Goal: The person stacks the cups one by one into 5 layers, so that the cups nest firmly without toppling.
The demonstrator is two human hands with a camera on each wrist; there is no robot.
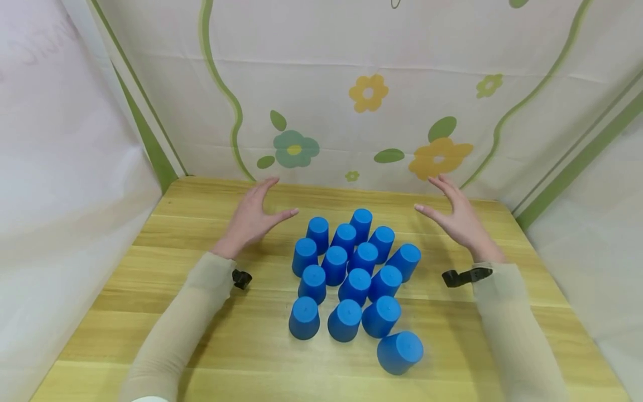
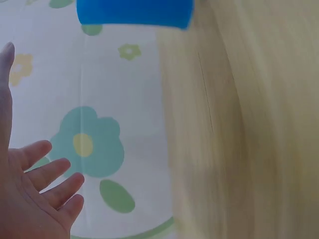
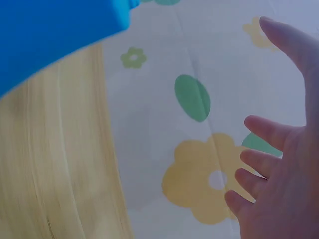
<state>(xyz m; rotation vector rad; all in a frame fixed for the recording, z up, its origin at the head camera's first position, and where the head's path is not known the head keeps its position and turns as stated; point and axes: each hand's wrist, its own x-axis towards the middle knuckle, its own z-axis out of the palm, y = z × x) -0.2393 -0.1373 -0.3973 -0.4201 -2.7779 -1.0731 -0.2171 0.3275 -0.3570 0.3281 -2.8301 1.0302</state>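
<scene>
Several blue cups [image 1: 334, 265] stand upside down in a loose cluster on the wooden table, some touching their neighbours. To the left of the cluster my left hand [image 1: 251, 215] is held with thumb and fingers spread, apart from the cups. My right hand [image 1: 454, 215] mirrors it on the right side, thumb pointing inward and nothing between its fingers. One cup [image 1: 400, 353] sits nearest the front, a little off from the others. The left wrist view catches part of a blue cup [image 2: 134, 12] at its top edge; the right wrist view has a cup [image 3: 55, 37] at upper left.
The wooden table [image 1: 241, 357] meets a white curtain [image 1: 311, 95] printed with flowers at the back. White cloth walls [image 1: 65, 184] rise on both sides. A black wrist strap [image 1: 467, 276] is on the right sleeve, another [image 1: 242, 278] on the left.
</scene>
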